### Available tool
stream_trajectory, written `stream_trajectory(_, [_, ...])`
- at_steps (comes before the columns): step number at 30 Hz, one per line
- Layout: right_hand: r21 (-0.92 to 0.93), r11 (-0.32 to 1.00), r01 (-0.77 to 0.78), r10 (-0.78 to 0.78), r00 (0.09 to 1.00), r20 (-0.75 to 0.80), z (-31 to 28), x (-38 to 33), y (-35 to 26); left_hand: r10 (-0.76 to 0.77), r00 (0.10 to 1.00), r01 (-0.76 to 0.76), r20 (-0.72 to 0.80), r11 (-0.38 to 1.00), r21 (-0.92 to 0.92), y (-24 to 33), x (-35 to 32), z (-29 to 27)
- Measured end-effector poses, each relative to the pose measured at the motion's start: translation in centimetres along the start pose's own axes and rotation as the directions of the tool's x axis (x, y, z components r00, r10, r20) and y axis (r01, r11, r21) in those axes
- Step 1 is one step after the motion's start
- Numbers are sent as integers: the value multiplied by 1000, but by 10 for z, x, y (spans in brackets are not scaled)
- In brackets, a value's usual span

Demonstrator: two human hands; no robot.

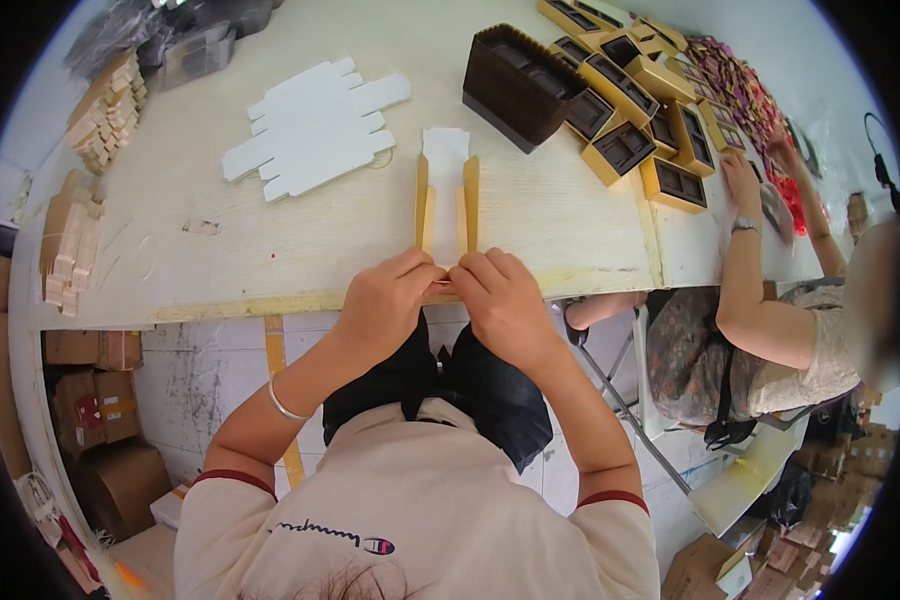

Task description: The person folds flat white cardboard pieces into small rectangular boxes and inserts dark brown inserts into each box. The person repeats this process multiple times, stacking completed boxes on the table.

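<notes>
Directly in front of me, at the table's near edge, is a partly folded carton [446, 205], white inside with gold side walls standing up and its far flap lying flat. My left hand [392, 296] is closed on the left of its near end, fingertips pinching the card. Opposite it, my right hand [500, 300] pinches the right of the same end, and the fingertips of both hands almost meet. The fingers partly hide the near flap. Beyond the carton to the left lies a stack of flat white carton blanks [315, 128].
A dark brown stack of plastic trays [520, 85] stands at the back, beside several gold boxes with dark inserts [625, 150]. On the right a co-worker's hand [740, 182] reaches over the table near small wrapped pieces [740, 85]. Folded card pieces [70, 240] line the left edge.
</notes>
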State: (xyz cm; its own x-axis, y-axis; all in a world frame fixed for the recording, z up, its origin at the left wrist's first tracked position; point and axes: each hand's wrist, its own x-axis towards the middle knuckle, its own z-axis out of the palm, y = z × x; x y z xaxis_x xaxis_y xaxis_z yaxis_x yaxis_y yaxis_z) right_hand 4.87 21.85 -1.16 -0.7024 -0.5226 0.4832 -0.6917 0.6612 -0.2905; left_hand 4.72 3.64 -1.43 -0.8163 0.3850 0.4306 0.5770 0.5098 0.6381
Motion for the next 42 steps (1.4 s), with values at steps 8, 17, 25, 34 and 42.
stream_trajectory(8, [366, 920, -142, -4, 929, 369, -19, 20, 15, -52, 899, 37, 435, 998, 43, -13, 32, -42])
stream_trajectory(17, [-24, 998, 64, -62, 995, 78, -5, 12, 27, 144, 966, -252, 213, 702, 666, 9, 26, -46])
stream_trajectory(25, [249, 968, 18, -10, 999, -35, -42, -3, 9, 45, 950, -91, 310, 986, 137, -13, 2, -41])
stream_trajectory(34, [345, 938, 34, -89, 986, 144, -4, 17, 23, 51, 976, -41, 212, 998, -51, -21, 6, -29])
stream_trajectory(42, [305, 947, -98, 57, 989, 139, -8, 2, 3, -52, 995, 58, 85, 996, -62, -7, 2, -9])
